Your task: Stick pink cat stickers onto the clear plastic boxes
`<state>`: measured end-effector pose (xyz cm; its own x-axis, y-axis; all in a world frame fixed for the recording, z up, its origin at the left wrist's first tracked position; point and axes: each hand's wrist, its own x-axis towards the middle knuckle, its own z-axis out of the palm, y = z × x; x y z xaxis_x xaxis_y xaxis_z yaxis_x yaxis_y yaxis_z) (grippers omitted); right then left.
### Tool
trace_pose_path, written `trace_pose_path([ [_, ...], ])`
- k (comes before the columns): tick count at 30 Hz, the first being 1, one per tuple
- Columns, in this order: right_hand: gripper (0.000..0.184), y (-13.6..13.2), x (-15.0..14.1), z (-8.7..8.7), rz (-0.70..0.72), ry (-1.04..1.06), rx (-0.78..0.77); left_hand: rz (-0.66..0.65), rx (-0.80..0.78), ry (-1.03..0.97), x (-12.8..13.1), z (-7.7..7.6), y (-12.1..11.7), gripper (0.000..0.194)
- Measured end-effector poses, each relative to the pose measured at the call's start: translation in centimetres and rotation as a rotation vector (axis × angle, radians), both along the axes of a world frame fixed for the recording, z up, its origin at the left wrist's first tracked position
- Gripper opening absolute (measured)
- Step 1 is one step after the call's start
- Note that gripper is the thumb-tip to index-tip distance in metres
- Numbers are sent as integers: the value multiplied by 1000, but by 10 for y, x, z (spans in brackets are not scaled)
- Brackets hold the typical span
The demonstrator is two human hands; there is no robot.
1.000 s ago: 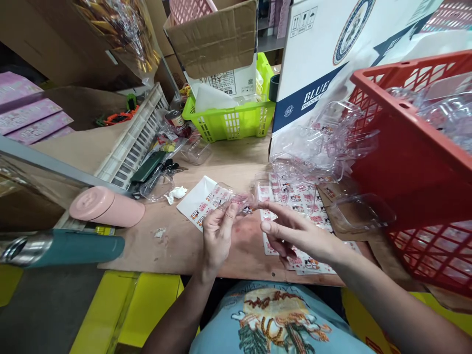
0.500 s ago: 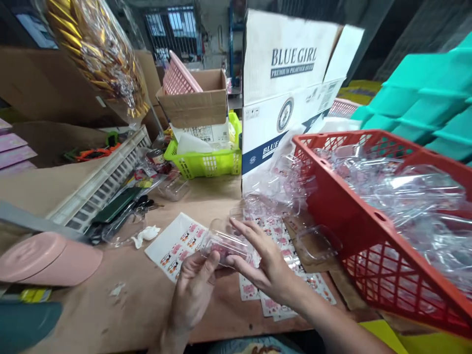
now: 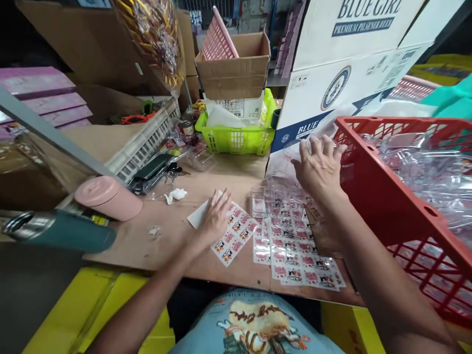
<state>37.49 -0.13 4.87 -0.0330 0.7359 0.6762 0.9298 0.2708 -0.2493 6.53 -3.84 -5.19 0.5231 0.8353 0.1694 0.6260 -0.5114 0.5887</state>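
My left hand [image 3: 216, 216] lies with fingers stretched out on a white sheet of cartoon animal stickers [image 3: 238, 231]. Over by the white carton, my right hand [image 3: 320, 164] is spread above a loose pile of clear plastic boxes [image 3: 282, 194]; whether its fingertips touch one I cannot tell. Several more sticker sheets [image 3: 298, 260] overlap on the table, partly beneath that pile. A red crate [image 3: 387, 191] full of similar clear boxes stands beside my right forearm.
A white carton [image 3: 313, 93] rises behind the pile. At the back sits a lime-green basket [image 3: 239, 140] carrying a cardboard box [image 3: 232, 73]. To the left lie a pink tumbler [image 3: 108, 199], a teal bottle [image 3: 70, 231], crumpled white tissue [image 3: 176, 195] and scissors [image 3: 175, 171].
The clear plastic box has left my hands. My left hand now rests flat on the sticker sheet, while my right hand has reached forward to the pile. The view has shifted.
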Motion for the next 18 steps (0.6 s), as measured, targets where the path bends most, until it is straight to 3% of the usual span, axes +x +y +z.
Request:
trace_pose_path([
  [3,52,3,-8,9,39,57,18,-58,-137,155,-19,21,58,64],
  [6,52,-10,-33,14,113,73,-37,-71,-179,161,-26,30,81,42],
  [8,47,-24,-60,7,209,56,-86,-64,-177,138,-25,32,75,27],
  [10,42,-36,-90,-9,349,59,-196,-54,-239,-22,-24,35,59,27],
  [14,42,-41,-130,-39,586,236,-581,20,-678,-614,-32,48,25,28],
  [18,40,-31,-141,-43,678,334,-618,115,-1010,-888,-51,60,9,27],
])
